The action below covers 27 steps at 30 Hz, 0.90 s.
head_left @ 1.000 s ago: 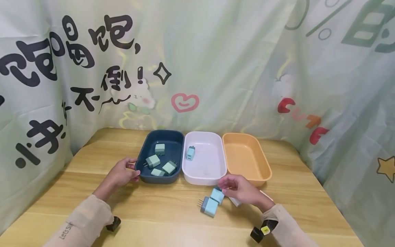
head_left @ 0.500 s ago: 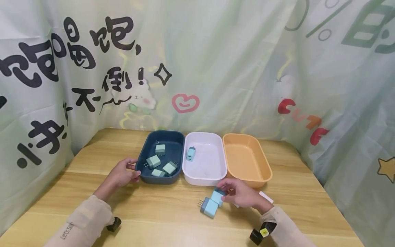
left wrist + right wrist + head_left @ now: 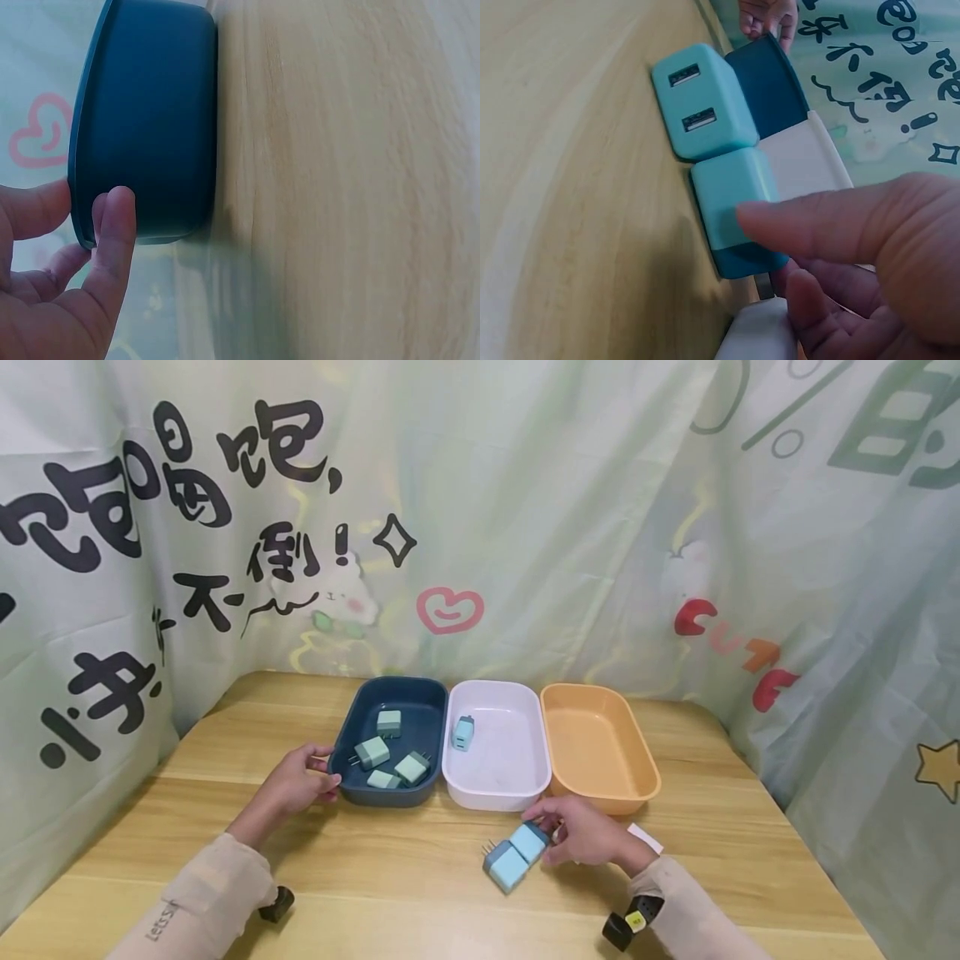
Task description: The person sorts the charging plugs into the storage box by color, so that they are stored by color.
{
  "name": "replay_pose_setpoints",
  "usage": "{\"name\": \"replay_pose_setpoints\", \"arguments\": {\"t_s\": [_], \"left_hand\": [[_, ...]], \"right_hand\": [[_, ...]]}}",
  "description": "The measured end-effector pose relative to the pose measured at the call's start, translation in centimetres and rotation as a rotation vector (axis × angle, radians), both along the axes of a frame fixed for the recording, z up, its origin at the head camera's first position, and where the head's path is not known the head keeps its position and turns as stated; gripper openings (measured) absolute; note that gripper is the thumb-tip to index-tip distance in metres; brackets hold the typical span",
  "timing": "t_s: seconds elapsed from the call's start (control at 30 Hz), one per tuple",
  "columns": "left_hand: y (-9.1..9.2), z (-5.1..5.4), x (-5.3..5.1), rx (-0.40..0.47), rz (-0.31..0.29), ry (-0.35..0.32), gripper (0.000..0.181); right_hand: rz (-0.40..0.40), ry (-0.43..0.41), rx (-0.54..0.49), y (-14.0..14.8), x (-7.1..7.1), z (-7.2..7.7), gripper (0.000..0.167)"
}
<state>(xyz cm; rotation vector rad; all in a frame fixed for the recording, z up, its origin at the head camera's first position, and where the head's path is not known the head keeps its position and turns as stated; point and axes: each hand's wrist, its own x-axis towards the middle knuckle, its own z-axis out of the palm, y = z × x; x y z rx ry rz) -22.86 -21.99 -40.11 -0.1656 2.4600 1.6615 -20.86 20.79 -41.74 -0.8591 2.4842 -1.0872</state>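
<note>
At the left, my left hand (image 3: pixel 300 781) holds the near corner of the dark blue tray (image 3: pixel 393 795); in the left wrist view its thumb and fingers (image 3: pixel 112 240) are at the rim and outer wall. Several pale green plug chargers (image 3: pixel 372 752) lie in that tray. My right hand (image 3: pixel 588 832) pinches a light blue plug charger (image 3: pixel 529 841), thumb on its body and fingers near the prongs. Against it lies a second light blue charger (image 3: pixel 507 867), whose two USB ports show in the right wrist view. A white object (image 3: pixel 759 334) is partly hidden by the right hand.
A white tray (image 3: pixel 498 797) with one light blue charger (image 3: pixel 463 732) stands in the middle. To its right is an orange tray (image 3: pixel 600 743). The three trays stand side by side on the wooden table (image 3: pixel 375 893), before a printed curtain (image 3: pixel 540 527).
My right hand has shifted slightly down and closed on the nearer end of the light blue charger. Both front chargers have turned a little. The left hand stays at the dark blue tray.
</note>
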Motion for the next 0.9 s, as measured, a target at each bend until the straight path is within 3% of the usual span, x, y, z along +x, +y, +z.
{"name": "replay_pose_setpoints", "arguments": {"t_s": [0.37, 0.5, 0.9], "left_hand": [[0.07, 0.04, 0.08, -0.023, -0.001, 0.002, 0.059], [0.04, -0.02, 0.12, -0.028, -0.001, 0.002, 0.059], [-0.05, 0.2, 0.14, -0.043, -0.008, -0.013, 0.059]], "right_hand": [[0.031, 0.153, 0.147, -0.6, -0.41, 0.22, 0.048], [0.048, 0.155, 0.135, -0.56, -0.77, 0.16, 0.046], [-0.002, 0.095, 0.06, -0.29, -0.69, 0.75, 0.047]]}}
